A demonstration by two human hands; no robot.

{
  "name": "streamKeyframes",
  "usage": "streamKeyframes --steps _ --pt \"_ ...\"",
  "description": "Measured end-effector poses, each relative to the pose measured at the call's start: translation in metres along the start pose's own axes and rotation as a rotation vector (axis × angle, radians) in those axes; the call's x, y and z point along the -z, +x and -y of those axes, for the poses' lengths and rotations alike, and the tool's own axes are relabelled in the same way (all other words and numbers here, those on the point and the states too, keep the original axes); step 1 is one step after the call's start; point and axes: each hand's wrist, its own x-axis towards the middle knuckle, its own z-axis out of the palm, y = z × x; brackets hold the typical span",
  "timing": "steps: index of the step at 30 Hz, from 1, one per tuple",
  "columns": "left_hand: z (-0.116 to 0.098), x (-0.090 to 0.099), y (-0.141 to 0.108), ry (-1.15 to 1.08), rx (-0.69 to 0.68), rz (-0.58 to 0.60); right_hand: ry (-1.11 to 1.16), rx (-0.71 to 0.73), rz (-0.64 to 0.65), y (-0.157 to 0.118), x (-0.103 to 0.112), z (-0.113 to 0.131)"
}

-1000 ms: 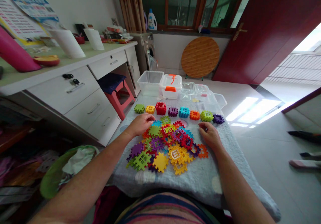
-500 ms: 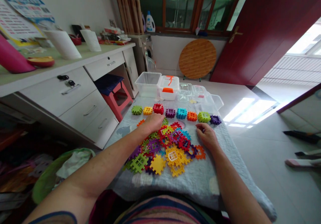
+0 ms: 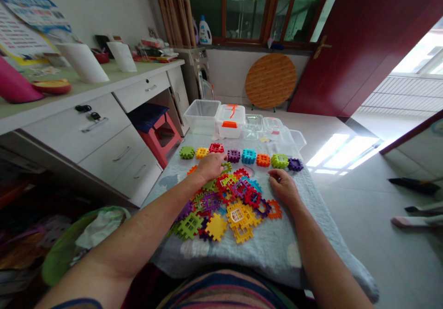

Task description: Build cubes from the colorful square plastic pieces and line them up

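Observation:
A row of block cubes crosses the cloth-covered table: green (image 3: 187, 152), yellow (image 3: 202, 152), red (image 3: 216, 148), purple (image 3: 233, 156), blue (image 3: 248, 156), orange (image 3: 263, 160), light green (image 3: 279, 161) and dark purple (image 3: 295, 164). Nearer me lies a heap of notched plastic pieces, with a yellow square (image 3: 216, 227) at its front. My left hand (image 3: 211, 166) is just in front of the red cube, over the heap's far edge; its fingertips are too small to read. My right hand (image 3: 284, 185) rests right of the heap, fingers loosely curled and apart, holding nothing.
Behind the row stand an open clear bin (image 3: 202, 119), a lidded box with an orange latch (image 3: 231, 121) and more clear containers (image 3: 254, 123). A red stool (image 3: 161, 138) is left of the table, beside a white desk (image 3: 100, 138).
My left hand has shifted slightly, and its fingers now reach forward and down beside the red cube. The whole view has moved a little. My right hand keeps its place on the cloth.

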Motion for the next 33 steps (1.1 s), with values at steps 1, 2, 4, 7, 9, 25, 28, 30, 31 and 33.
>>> streamKeyframes --steps 1,2,4,7,9,25,28,30,31,33 --pt "0.001 0.004 -0.003 -0.016 -0.009 -0.012 0.001 -0.001 0.002 0.0 0.0 -0.001" --pt "0.003 0.008 -0.006 -0.033 -0.023 -0.036 0.0 -0.002 0.004 0.0 0.0 -0.001" --pt "0.008 0.016 -0.016 -0.059 -0.065 -0.119 -0.005 -0.001 0.013 0.0 -0.001 -0.002" --pt "0.016 0.023 -0.037 -0.055 -0.123 -0.234 -0.014 -0.007 0.012 0.0 -0.001 -0.003" --pt "0.021 0.024 -0.053 -0.014 -0.137 -0.231 -0.014 -0.006 0.006 0.0 -0.001 -0.003" --pt "0.047 0.03 -0.077 -0.126 -0.178 0.189 -0.019 0.013 0.0 -0.001 -0.001 -0.003" --pt "0.048 0.025 -0.072 -0.147 -0.188 0.217 -0.023 0.018 0.0 -0.001 -0.001 -0.002" --pt "0.048 0.024 -0.069 -0.151 -0.192 0.216 -0.016 0.021 -0.005 -0.001 -0.001 -0.002" --pt "0.048 0.024 -0.068 -0.145 -0.194 0.215 -0.011 0.021 -0.007 -0.001 0.0 -0.001" --pt "0.048 0.023 -0.066 -0.125 -0.202 0.223 -0.006 0.022 -0.01 -0.001 0.0 0.0"
